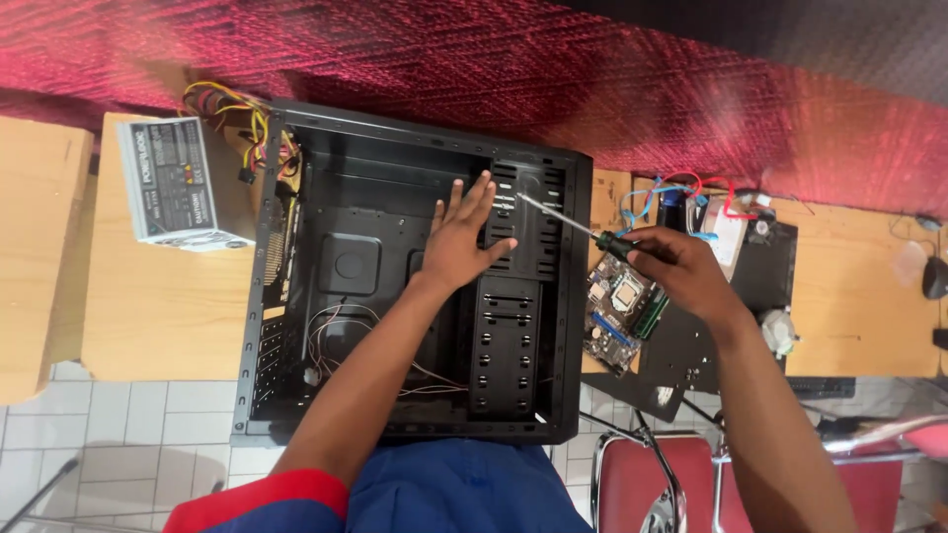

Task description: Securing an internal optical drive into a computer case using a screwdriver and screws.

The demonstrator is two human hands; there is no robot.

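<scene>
My left hand (462,240) lay spread inside the stiff, heavy computer case (415,281); at three o'clock my right hand (681,268) gripped the light screwdriver (568,221) by its handle.

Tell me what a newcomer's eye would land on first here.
The big open black metal computer case fills the middle of the wooden table. The left hand lies flat inside it, while the right hand points a slim screwdriver in over its right wall. A grey box-shaped power supply sits at far left.
</scene>
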